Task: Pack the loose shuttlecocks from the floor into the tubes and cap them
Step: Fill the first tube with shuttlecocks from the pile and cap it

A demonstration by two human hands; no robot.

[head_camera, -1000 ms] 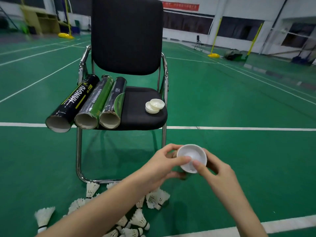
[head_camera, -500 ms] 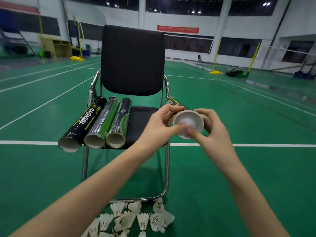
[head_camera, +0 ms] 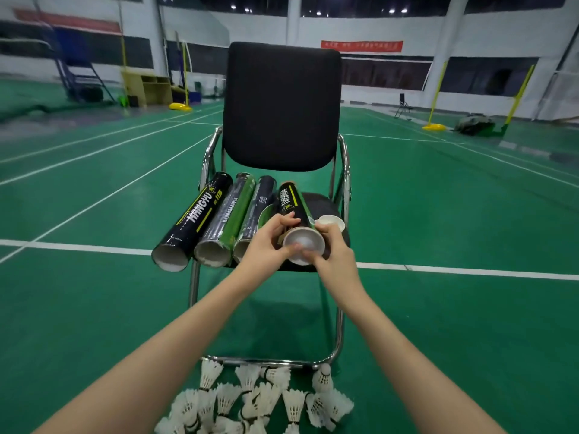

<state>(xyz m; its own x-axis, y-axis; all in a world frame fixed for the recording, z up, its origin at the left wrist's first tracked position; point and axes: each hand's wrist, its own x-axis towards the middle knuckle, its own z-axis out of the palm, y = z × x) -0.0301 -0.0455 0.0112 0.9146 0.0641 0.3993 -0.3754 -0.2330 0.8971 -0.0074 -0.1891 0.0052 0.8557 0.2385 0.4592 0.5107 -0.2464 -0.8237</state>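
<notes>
Both hands are on the same tube (head_camera: 294, 205): left hand (head_camera: 269, 242) has its fingers curled round the near end, right hand (head_camera: 332, 255) wraps the other side with its thumb pressing on the white cap (head_camera: 303, 245). The tube lies on the chair (head_camera: 282, 104) seat, right next to three open tubes (head_camera: 216, 220). Spare caps (head_camera: 332, 221) sit just beside it. Loose shuttlecocks (head_camera: 260, 399) are piled on the green floor (head_camera: 94, 308) under the chair, in a badminton hall.
</notes>
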